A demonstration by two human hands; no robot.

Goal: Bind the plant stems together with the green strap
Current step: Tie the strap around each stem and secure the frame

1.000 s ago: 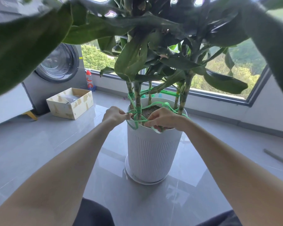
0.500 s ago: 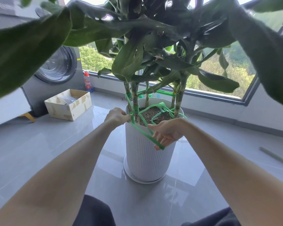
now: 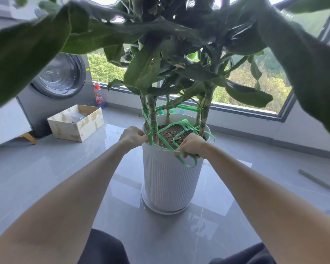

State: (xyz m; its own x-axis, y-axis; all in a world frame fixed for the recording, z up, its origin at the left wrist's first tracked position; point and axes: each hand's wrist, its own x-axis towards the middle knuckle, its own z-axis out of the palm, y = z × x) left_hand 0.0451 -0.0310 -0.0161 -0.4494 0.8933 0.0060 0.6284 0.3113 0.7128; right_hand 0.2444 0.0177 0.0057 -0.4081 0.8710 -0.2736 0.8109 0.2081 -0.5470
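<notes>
The left hand (image 3: 133,135) is closed in a pinch on the green strap (image 3: 154,128) at the left rim of the white ribbed pot (image 3: 170,180). It is held just beside the two left plant stems (image 3: 151,111), round which the strap is wound several times. The right hand (image 3: 191,145) is curled round a loose loop of the same strap at the near rim of the pot — the loop hangs below the fingers against the pot's wall. Between the hands the strap is stretched on a slant over the soil (image 3: 170,132); more slack is looped on the soil and near the stems at the right.

Both bare forearms are extended forward and converge on the pot.

The pot is set in a saucer on a glossy grey tiled floor (image 3: 46,168). At the far left a washing machine (image 3: 61,77), an open cardboard box (image 3: 76,122) and a red-capped bottle (image 3: 99,96) are seen. A wide window (image 3: 255,88) with greenery outside is set behind the plant, and a thin rod (image 3: 318,182) lies on the floor at the right.
</notes>
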